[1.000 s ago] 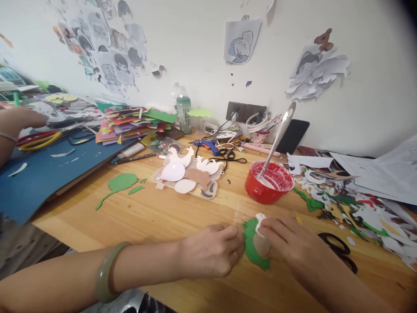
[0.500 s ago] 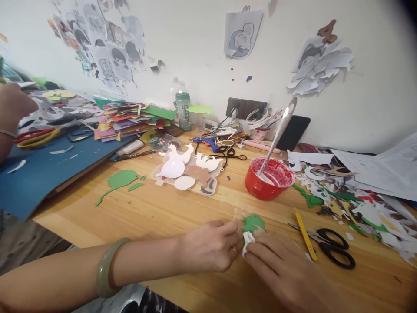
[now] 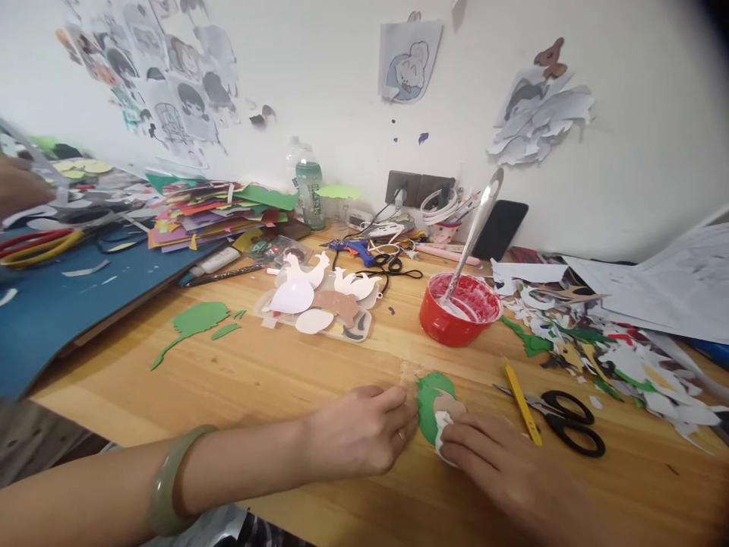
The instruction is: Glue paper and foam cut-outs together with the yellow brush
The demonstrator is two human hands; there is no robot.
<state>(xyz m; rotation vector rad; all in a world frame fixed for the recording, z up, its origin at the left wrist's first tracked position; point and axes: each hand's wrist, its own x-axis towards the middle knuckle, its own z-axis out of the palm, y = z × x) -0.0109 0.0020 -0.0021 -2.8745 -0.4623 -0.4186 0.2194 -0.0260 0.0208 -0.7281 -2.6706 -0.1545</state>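
Observation:
My right hand (image 3: 501, 463) presses a crumpled white tissue (image 3: 444, 433) onto the right side of a green leaf-shaped cutout (image 3: 430, 410) on the wooden table. Its fingers are closed over the tissue, and part of the cutout is hidden beneath. Just left of the cutout, my left hand (image 3: 364, 429) rests with its fingers curled; whatever they may pinch is hidden. To the right of my right hand lie a yellow craft knife (image 3: 521, 403) and black-handled scissors (image 3: 569, 422).
Behind stands a red pot (image 3: 459, 323) with a spoon (image 3: 472, 235). Animal cutouts lie on a clear tray (image 3: 364, 330). Another green leaf cutout (image 3: 199, 319) is at left. Paper scraps (image 3: 615, 342) heap up at right. A co-worker's hand (image 3: 20, 186) shows far left, above a blue board (image 3: 114, 281).
My right hand and the tissue have shifted rightward and slightly down, uncovering more of the green cutout. The whole view has shifted slightly. The co-worker's hand shows less at the left edge.

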